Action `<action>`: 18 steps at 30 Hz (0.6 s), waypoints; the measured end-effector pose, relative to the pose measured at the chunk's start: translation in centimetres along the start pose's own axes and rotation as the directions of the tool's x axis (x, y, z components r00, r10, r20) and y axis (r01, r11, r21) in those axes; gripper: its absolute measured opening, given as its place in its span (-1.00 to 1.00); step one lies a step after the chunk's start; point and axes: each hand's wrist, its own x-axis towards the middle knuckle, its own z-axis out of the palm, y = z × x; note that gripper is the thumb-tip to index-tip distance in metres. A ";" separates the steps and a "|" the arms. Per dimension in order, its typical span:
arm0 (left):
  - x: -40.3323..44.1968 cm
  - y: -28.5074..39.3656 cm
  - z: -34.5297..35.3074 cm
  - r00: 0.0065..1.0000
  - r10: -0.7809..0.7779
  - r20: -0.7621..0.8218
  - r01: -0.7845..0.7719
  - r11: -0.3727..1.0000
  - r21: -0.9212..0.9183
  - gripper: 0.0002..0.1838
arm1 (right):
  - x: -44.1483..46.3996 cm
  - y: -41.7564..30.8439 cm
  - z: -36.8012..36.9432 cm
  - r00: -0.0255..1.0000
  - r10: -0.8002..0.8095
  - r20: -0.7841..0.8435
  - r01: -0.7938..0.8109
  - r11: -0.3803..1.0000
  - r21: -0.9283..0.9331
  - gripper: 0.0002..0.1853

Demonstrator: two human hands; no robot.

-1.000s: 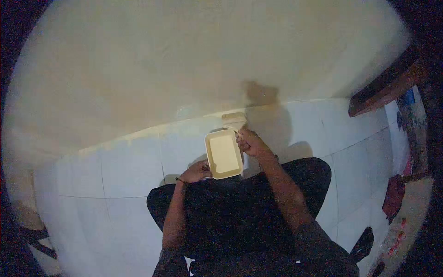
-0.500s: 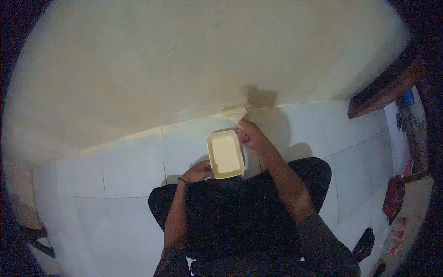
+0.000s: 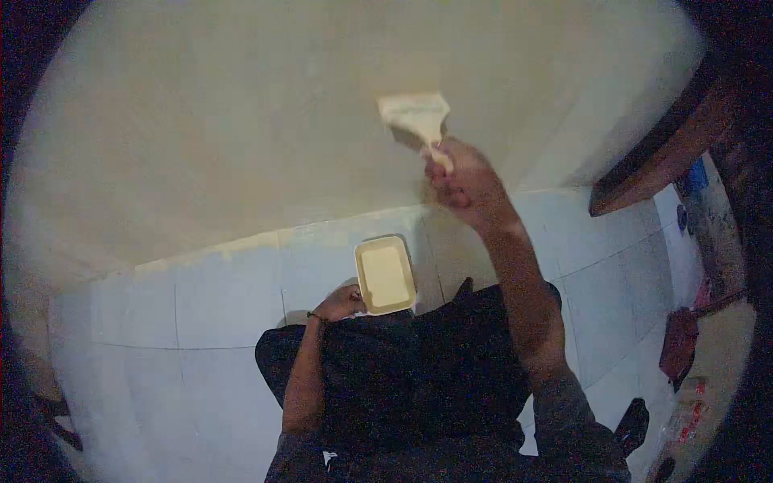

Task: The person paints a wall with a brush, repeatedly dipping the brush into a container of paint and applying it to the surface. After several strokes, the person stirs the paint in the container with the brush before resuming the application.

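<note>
My right hand (image 3: 463, 179) is closed around the handle of a wide, flat paintbrush (image 3: 415, 111). Its pale, paint-coated head lies against or very near the wall (image 3: 266, 121); the exact contact cannot be made out. A shallow rectangular paint tray (image 3: 359, 270) with cream-coloured paint inside sits in front of my folded legs. At its lower left side, my left hand (image 3: 341, 303) grips the edge, fingers curled and partly hidden by the tray.
White floor tiles (image 3: 137, 314) meet the wall along a line smeared with cream paint (image 3: 250, 241). To the right, a dark wooden piece (image 3: 644, 165) juts out by the wall. A reddish cloth (image 3: 679, 344) and other items lie at the far right.
My right hand has lifted the paintbrush from the wall's foot beside the tray to higher up the wall. My left hand stays at the tray, which appears slightly shifted left in view.
</note>
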 end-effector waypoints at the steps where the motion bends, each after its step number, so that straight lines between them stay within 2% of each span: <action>1: 0.1 -0.2 -0.1 1.000 0.011 -0.007 -0.011 1.000 -0.002 -0.60 | -0.1 -1.3 0.7 0.996 -0.082 0.022 0.083 0.996 -0.043 -0.79; 2: 0.1 -0.1 -0.2 1.000 0.017 -0.005 -0.017 1.000 -0.001 -0.60 | -0.4 -2.9 1.5 0.985 -0.167 0.046 0.170 0.982 -0.085 -0.78; 4: 0.1 0.1 -0.1 0.998 0.044 0.048 -0.043 0.999 -0.017 -0.61 | 0.2 -6.9 2.7 0.995 -0.024 0.102 0.016 0.997 0.080 -0.78; 6: -0.1 0.9 0.1 0.998 0.038 0.041 -0.039 0.999 0.018 -0.61 | 0.3 -10.1 4.6 0.987 -0.151 0.048 0.146 0.984 0.103 -0.78; 7: -0.4 1.5 0.4 0.999 0.029 0.031 -0.031 0.998 0.054 -0.61 | 0.2 -11.6 5.2 0.988 -0.148 0.047 0.142 0.985 0.102 -0.78; 8: -1.1 3.2 0.8 0.999 0.030 0.031 -0.031 0.998 0.052 -0.61 | 0.1 -13.2 5.7 0.949 -0.289 0.128 0.295 0.955 -0.032 -0.75; 9: -1.9 5.6 1.0 0.997 -0.067 0.037 0.063 0.994 0.090 -0.62 | 0.1 -14.5 6.3 0.883 -0.411 0.225 0.449 0.881 -0.151 -0.71; 10: -2.2 6.8 1.1 0.986 -0.164 0.039 0.157 0.979 0.128 -0.63 | 0.4 -15.5 6.9 0.850 -0.488 0.199 0.518 0.843 -0.143 -0.73; 11: -2.0 6.6 1.1 0.986 -0.164 0.041 0.158 0.979 0.126 -0.63 | 0.8 -16.3 7.4 0.811 -0.559 0.171 0.581 0.802 -0.137 -0.75; 13: -1.9 5.9 1.0 0.996 -0.072 0.050 0.066 0.992 0.110 -0.63 | 1.9 -18.3 7.8 0.789 -0.603 0.121 0.615 0.774 -0.149 -0.75; 17: -1.4 4.2 0.5 0.995 -0.095 0.042 0.090 0.991 0.102 -0.62 | 2.8 -17.3 7.2 0.749 -0.662 0.002 0.649 0.733 -0.203 -0.72; 18: -1.4 3.8 0.3 0.995 -0.090 0.045 0.082 0.984 0.155 -0.61 | 3.5 -17.0 6.2 0.795 -0.606 0.037 0.600 0.775 -0.201 -0.70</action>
